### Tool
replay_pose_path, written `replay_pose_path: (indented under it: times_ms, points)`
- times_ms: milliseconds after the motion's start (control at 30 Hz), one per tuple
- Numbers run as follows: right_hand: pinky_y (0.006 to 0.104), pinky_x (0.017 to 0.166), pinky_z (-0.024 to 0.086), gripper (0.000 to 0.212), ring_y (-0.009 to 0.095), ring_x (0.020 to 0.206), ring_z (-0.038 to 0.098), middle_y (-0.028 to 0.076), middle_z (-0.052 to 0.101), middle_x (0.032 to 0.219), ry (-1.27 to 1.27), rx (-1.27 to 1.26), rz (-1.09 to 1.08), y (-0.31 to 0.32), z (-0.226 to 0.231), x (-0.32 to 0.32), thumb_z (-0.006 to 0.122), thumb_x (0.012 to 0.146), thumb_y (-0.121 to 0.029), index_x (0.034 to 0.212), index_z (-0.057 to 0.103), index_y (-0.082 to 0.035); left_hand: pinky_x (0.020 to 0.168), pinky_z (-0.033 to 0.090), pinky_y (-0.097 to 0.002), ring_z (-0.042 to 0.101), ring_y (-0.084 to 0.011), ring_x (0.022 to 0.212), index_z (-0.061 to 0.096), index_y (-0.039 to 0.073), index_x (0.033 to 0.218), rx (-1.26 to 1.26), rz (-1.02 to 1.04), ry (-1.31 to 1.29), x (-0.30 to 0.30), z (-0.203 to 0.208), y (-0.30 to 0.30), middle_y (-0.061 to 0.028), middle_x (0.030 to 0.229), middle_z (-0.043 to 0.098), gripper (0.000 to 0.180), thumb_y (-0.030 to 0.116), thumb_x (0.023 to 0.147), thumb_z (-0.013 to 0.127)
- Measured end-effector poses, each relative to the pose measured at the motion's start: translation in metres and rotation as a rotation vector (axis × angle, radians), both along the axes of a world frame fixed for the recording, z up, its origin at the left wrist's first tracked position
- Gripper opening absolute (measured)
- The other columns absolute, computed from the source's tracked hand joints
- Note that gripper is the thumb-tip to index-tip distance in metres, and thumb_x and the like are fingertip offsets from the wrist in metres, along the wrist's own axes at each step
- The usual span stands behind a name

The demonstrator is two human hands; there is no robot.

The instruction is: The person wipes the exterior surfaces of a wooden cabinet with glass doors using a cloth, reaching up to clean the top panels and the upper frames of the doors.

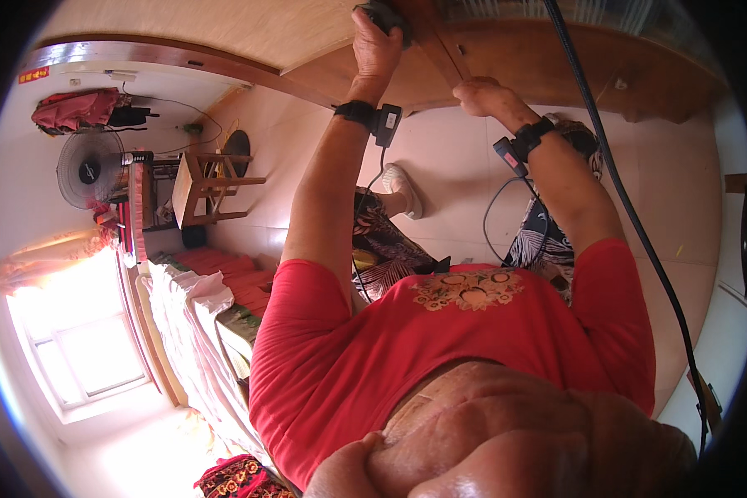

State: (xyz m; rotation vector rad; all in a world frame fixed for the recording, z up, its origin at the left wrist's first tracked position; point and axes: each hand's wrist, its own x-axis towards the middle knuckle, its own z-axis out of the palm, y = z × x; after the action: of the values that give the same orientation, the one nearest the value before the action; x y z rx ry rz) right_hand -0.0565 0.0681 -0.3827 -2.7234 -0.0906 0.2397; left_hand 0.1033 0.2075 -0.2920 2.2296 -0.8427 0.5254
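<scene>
At the top of the head view, my left hand (375, 56) is raised to a wooden cabinet door (324, 70). Its fingers are closed round a dark grey, cloth-like bundle (383, 18), which lies against the wood. Lower and to the right is my right hand (483, 97), fingers curled at the edge of a second brown wooden panel (523, 62). What those fingers grip is hidden. Each wrist wears a black strap with a small black box and a cable.
A thick black cable (610, 158) hangs down the right side. Pale floor tiles (456, 183) lie below the cabinet. To the left stand a wooden stool (192, 189), a fan (90, 168), a bed with a pale sheet (187, 324) and a bright window (91, 357).
</scene>
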Motion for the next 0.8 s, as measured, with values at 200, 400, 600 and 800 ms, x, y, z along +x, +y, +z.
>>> replay_pose_path:
  times_ms: [200,400,600,800]
  points:
    - [0.0450,0.079,0.049,0.012,0.041,0.091,0.063,0.024,0.066,0.095,-0.032,0.051,-0.099,-0.013,0.009,-0.014,0.051,0.081,-0.005,0.084,0.061,0.001,0.090,0.048,-0.0487,0.059,-0.0455,0.101,0.041,0.000,0.128,0.058,-0.027,-0.105,0.043,0.023,0.040,-0.0268,0.110,0.059,0.060,0.019,0.076,0.064]
    - [0.0453,0.084,0.049,0.016,0.039,0.096,0.063,0.022,0.066,0.099,0.026,0.092,-0.127,-0.029,-0.006,-0.019,0.049,0.084,-0.006,0.092,0.062,0.000,0.089,0.049,-0.0431,0.063,-0.0323,0.097,0.045,0.000,0.123,-0.336,0.121,-0.204,0.085,0.113,0.086,-0.0187,0.107,0.062,0.051,0.015,0.077,0.061]
    - [0.0440,0.093,0.049,0.022,0.037,0.104,0.062,0.021,0.066,0.106,0.106,0.074,-0.185,-0.028,-0.002,-0.026,0.048,0.087,-0.007,0.101,0.065,-0.001,0.088,0.046,-0.0512,0.057,-0.0437,0.099,0.047,-0.008,0.115,-0.475,0.391,-0.469,0.144,0.173,0.142,-0.0290,0.104,0.058,0.048,0.019,0.076,0.057]
    - [0.0444,0.090,0.049,0.022,0.038,0.101,0.063,0.022,0.066,0.105,0.047,0.107,-0.223,-0.044,-0.044,-0.017,0.048,0.089,-0.009,0.102,0.064,0.000,0.088,0.045,-0.0507,0.055,-0.0426,0.104,0.051,-0.010,0.112,-0.113,0.829,-0.366,0.173,0.103,0.161,-0.0308,0.107,0.058,0.042,0.021,0.083,0.048]
